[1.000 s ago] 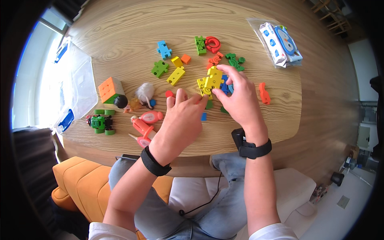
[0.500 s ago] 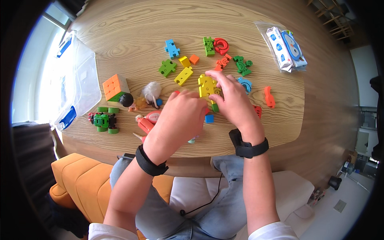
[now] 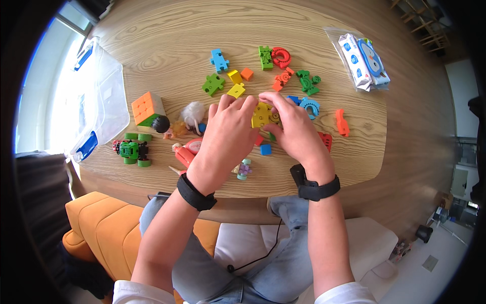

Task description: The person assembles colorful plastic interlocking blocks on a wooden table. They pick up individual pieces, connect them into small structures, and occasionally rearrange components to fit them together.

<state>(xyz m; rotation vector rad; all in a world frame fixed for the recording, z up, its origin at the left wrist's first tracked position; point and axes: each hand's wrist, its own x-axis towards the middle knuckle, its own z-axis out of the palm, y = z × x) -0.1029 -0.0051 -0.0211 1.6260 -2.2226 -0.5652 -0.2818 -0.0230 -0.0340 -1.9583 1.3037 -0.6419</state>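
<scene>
A yellow puzzle piece (image 3: 261, 116) lies on the table between my hands. My right hand (image 3: 298, 133) curves round it, with the index finger at its far edge and the thumb at its near side. On the piece's left is my left hand (image 3: 229, 133), back upward, its fingers stretched forward and apart; its thumb is hidden. Just past these fingertips lies a smaller yellow block (image 3: 236, 90), partly covered. A blue cube (image 3: 266, 149) and a small red block (image 3: 259, 140) sit nearer me, between the wrists.
Several colourful puzzle pieces, such as a green piece (image 3: 213, 84) and a blue piece (image 3: 219, 60), lie farther back. Leftward are a puzzle cube (image 3: 148, 109), a green toy truck (image 3: 132, 149) and a clear bin (image 3: 109, 96). Wipes packs (image 3: 357, 63) lie at the far right.
My left hand has shifted forward and its fingers have spread from a bunched pose. It now covers part of the smaller yellow block. A purple-and-teal toy shows near the left wrist.
</scene>
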